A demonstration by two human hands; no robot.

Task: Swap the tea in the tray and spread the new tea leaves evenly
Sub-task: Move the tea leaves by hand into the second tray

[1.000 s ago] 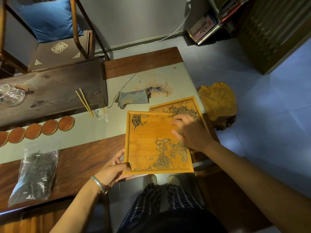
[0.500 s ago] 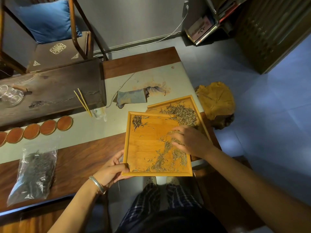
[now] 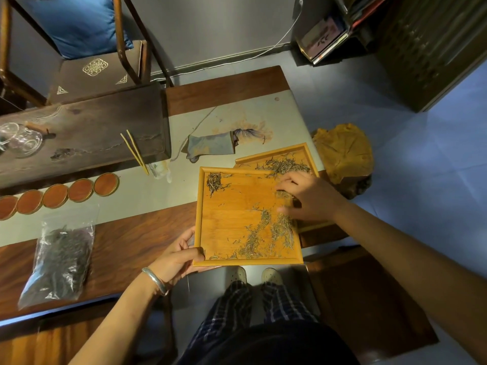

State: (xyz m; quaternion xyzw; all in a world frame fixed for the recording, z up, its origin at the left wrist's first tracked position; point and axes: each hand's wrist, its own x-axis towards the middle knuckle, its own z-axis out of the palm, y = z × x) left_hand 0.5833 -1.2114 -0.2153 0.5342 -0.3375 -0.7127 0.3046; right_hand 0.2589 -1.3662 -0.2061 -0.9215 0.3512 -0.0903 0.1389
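Two bamboo trays overlap at the counter's edge; the left hand [image 3: 175, 260] grips the upper tray [image 3: 237, 201] at its 7 o'clock corner. Tea leaves [image 3: 266, 235] gather toward 5 o'clock; the right hand [image 3: 308, 197], fingers bent, rests on leaves at 3 o'clock; its grasp I cannot tell.

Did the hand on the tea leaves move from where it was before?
Yes. The right hand slid down the near tray toward the person half a second ago, then went back up toward the far tray.

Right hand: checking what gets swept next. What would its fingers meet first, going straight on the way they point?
Probably bare tray floor, then the small leaf clump in the far-left corner; height is unclear.
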